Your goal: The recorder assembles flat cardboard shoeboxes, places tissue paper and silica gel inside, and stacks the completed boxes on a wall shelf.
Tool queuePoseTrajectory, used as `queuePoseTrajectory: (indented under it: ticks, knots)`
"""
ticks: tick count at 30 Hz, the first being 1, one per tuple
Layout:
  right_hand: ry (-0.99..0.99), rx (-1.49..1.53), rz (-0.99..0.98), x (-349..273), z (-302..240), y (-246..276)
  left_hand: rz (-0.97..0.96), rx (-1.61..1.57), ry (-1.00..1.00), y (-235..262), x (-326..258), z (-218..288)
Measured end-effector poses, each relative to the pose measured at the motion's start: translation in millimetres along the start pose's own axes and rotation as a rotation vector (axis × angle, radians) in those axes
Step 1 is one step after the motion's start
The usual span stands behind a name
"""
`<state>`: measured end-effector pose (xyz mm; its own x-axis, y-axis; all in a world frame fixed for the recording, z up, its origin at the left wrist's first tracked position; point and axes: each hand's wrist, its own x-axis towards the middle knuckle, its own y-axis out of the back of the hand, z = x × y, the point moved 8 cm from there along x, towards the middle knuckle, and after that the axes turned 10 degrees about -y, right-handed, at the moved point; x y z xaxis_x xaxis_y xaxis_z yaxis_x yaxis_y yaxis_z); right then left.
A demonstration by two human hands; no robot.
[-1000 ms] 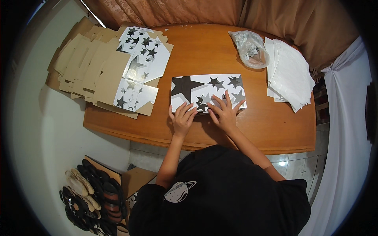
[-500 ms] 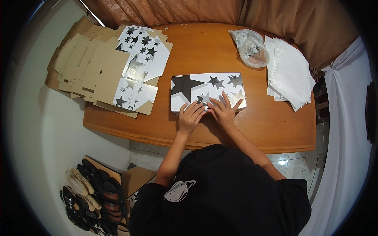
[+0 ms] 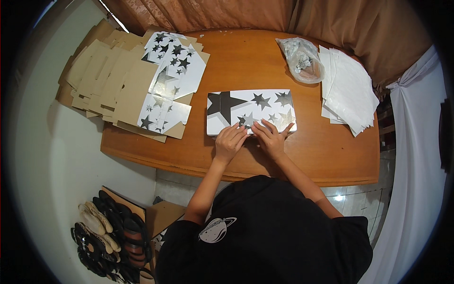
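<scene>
A white cardboard box (image 3: 222, 120) with black, grey and silver stars lies closed on the wooden table, its long side toward me. At its near edge, left of the middle, my left hand (image 3: 229, 142) has its fingers bent together over the lid's rim. My right hand (image 3: 272, 141) grips the same edge a little to the right, fingertips on the lid and its thumb toward the middle. The two thumbs nearly meet at the front. The box's front face is mostly hidden under the hands and the lid.
Flattened cardboard boxes (image 3: 109, 80) are stacked at the left, a star-printed sheet (image 3: 172, 87) on top. A clear plastic bag (image 3: 301, 61) with crumpled contents and white paper sheets (image 3: 347, 87) lie at the back right. Several shoes (image 3: 109, 236) sit at lower left beside the wall.
My right hand's fingers have drawn back from the lid's top toward the near edge and bent more. My left hand has stayed at the edge. The view has shifted slightly.
</scene>
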<state>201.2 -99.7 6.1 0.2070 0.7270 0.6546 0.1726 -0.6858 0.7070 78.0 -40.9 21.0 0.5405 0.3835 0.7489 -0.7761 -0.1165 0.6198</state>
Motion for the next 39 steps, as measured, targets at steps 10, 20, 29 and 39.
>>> queuePoseTrajectory:
  ticks: [10,20,29,39]
  knots:
    - [0.003,0.196,-0.386,16.7,-24.9,-20.7,-0.457,0.078,0.256,-27.5,47.5,-79.4]
    - [-0.104,-0.198,-0.619,83.7,87.1,-47.6,-0.462,0.120,0.330,-33.1,45.5,-82.0]
    - [-0.442,0.176,-0.291,26.9,94.6,24.0,-0.618,0.121,0.050,-67.4,58.7,-44.7]
    - [-0.559,0.650,-0.364,-46.1,87.2,45.7,-1.031,0.031,-0.342,-149.5,113.3,37.3]
